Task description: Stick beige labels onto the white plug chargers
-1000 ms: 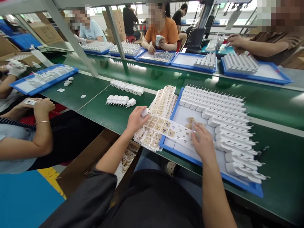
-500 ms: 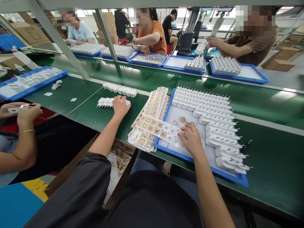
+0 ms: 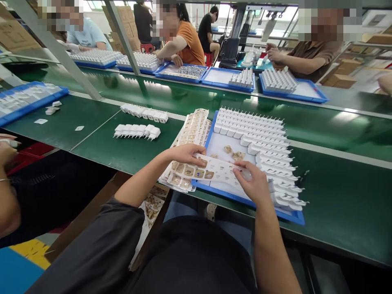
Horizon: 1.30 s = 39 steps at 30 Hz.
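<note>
While both hands, left hand (image 3: 185, 154) and right hand (image 3: 254, 183), pinched one label sheet (image 3: 214, 169) in closed grips, two plug rows (image 3: 136, 131) (white) lay on the counter (image 3: 128, 151).

No readable text, labels, brands or numbers anywhere. The sticker sheet (image 3: 211, 170) under the left hand (image 3: 186, 154) and right hand (image 3: 255, 183) shows only small tan patches, any print too small to make out. White plugs (image 3: 266, 143) just beyond the right hand are unmarked. Cardboard boxes (image 3: 127, 18) far behind the hands show no legible print.
</note>
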Available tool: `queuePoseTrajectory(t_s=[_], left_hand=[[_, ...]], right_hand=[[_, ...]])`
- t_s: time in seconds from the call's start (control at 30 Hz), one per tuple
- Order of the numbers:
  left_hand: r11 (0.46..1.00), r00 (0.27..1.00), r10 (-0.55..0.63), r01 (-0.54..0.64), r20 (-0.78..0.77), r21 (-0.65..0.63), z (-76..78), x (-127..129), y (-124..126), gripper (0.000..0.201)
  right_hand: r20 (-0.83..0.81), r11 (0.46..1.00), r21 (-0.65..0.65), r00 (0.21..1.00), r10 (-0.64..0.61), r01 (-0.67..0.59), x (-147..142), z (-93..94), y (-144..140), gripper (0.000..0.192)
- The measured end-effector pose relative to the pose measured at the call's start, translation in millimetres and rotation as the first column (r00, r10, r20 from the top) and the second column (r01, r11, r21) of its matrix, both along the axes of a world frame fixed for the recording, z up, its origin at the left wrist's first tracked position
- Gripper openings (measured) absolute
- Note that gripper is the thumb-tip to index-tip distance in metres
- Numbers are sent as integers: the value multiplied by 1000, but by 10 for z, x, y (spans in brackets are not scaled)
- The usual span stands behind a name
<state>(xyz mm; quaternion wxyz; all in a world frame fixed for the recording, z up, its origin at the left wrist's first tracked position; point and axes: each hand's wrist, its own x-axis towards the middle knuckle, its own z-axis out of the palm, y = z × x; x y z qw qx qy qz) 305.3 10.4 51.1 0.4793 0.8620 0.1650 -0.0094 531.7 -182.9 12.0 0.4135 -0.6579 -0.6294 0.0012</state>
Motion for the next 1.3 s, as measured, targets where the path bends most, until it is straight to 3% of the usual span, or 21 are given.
queuePoseTrajectory(t_s=[0.1,0.17,0.27,0.43,0.53,0.7,0.9,1.17,1.3], left_hand=[[982,999,21,-15,32,-186,18,36,-97,41],[956,997,41,-22,59,-293,5,64,-147,42],[913,996,59,-27,67,-406,-27,85,-185,43],[825,992,97,-38,76,-564,-97,85,-177,45],[806,996,70,-21,61,-592,-138,92,-125,47],[831,997,57,-18,53,-556,-143,100,-13,46],[851,997,49,-12,56,-526,-111,124,-61,42],[770,989,132,-60,67,-635,-200,114,-177,40],[697,982,185,-105,36,-710,-215,95,-191,43]], right_hand=[[212,986,166,977,-4,-32,-128,86,-32,22],[286,968,217,956,60,-126,-253,109,-16,25],[295,947,224,942,161,-232,-404,82,29,24],[204,920,271,951,232,-282,-456,18,61,17],[111,904,310,956,272,-294,-437,12,40,18],[-40,915,333,966,254,-227,-414,-36,-8,18],[-161,943,247,950,266,-223,-449,-64,-26,17],[-233,965,136,939,252,-225,-511,-43,-20,19],[-249,953,122,921,299,-277,-428,-50,-41,26]])
